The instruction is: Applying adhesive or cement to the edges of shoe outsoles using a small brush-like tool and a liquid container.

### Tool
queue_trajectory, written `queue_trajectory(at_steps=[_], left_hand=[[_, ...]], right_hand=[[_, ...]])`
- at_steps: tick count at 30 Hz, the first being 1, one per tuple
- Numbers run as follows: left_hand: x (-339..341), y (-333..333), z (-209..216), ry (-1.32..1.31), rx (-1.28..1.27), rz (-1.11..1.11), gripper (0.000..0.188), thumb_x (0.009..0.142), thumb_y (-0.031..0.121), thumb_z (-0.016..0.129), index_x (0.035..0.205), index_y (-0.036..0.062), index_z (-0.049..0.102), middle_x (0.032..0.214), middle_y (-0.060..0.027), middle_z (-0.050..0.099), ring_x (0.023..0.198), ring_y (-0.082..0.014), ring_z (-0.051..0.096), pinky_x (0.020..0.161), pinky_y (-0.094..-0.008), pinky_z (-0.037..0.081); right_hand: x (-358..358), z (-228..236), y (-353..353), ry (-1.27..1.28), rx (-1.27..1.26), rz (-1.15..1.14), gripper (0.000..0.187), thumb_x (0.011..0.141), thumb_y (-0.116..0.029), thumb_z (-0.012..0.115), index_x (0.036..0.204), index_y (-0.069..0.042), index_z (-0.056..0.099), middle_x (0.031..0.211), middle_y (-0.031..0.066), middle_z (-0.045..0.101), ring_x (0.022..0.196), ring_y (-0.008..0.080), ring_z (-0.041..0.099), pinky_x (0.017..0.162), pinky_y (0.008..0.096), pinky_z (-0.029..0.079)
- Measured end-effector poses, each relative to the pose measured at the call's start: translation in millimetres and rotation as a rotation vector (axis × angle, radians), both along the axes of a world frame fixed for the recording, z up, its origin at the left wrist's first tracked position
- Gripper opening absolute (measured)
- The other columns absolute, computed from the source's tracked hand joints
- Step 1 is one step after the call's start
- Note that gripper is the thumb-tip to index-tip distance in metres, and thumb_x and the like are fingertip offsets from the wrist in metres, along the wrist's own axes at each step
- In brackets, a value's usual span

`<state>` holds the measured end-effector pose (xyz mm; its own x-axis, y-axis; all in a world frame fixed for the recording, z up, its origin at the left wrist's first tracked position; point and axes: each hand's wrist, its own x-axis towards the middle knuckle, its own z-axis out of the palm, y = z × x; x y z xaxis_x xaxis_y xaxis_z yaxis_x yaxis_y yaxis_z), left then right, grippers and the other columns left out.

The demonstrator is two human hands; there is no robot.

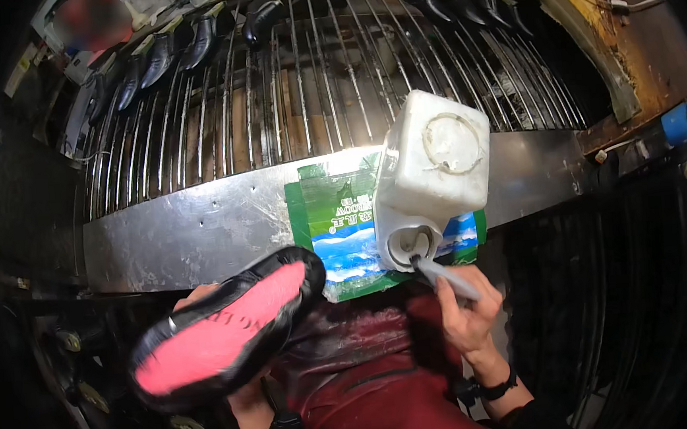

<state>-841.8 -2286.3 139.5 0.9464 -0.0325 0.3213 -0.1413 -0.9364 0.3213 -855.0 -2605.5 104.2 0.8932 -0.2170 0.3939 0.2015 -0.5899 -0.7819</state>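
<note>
At the metal ledge, steady the black shoe gripped in left hand; with brush pinched in right hand, wipe any excess inside white container.

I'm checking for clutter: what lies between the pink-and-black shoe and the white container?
In the head view, part of a green-and-blue printed sheet shows between the shoe and the container; I see no other object there.
</note>
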Motion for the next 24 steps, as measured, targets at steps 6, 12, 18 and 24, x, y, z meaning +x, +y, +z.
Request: queue_trajectory(at_steps=[6,12,18,24], left_hand=[[-6.0,-3.6,-50.5,-0.308,-0.557,-0.093,0.051,0.09,-0.002,0.073,0.128,0.005,0.04,0.134,-0.0231,0.06,0.128,-0.0323,0.061,0.11,-0.0407,0.048],[-33.5,30.1,-115.0,-0.319,-0.407,-0.305,0.024,0.099,0.001,0.059,0.122,0.0052,0.052,0.135,-0.0223,0.064,0.126,-0.0376,0.064,0.107,-0.0452,0.051],[-41.6,35.0,-113.4,-0.275,-0.158,-0.328,0.027,0.094,-0.001,0.063,0.12,-0.0003,0.054,0.131,-0.0265,0.065,0.121,-0.0439,0.064,0.099,-0.0538,0.057],[-45.8,44.5,-122.5,-0.287,-0.186,-0.364,0.026,0.095,0.001,0.063,0.12,0.0013,0.055,0.128,-0.0243,0.066,0.121,-0.0412,0.063,0.098,-0.0514,0.057]], right_hand=[[-28.0,-7.6,-10.4,0.077,0.05,-0.041,0.007,0.09,0.004,0.071,0.097,0.005,0.071,0.09,0.0164,0.07,0.072,0.0216,0.068,0.064,0.0306,0.054],[9.1,-1.7,40.3,0.162,0.989,0.201,0.015,0.098,0.001,0.065,0.11,0.008,0.064,0.099,0.0207,0.068,0.075,0.0242,0.07,0.065,0.0349,0.059],[20.9,-18.7,91.5,0.506,1.036,0.441,0.016,0.097,-0.004,0.069,0.106,0.009,0.065,0.091,0.0216,0.072,0.071,0.0238,0.071,0.06,0.0348,0.059],[35.2,-15.7,109.1,0.542,0.914,0.501,0.015,0.098,-0.003,0.067,0.107,0.01,0.066,0.09,0.0189,0.073,0.07,0.0209,0.071,0.06,0.0303,0.058]])
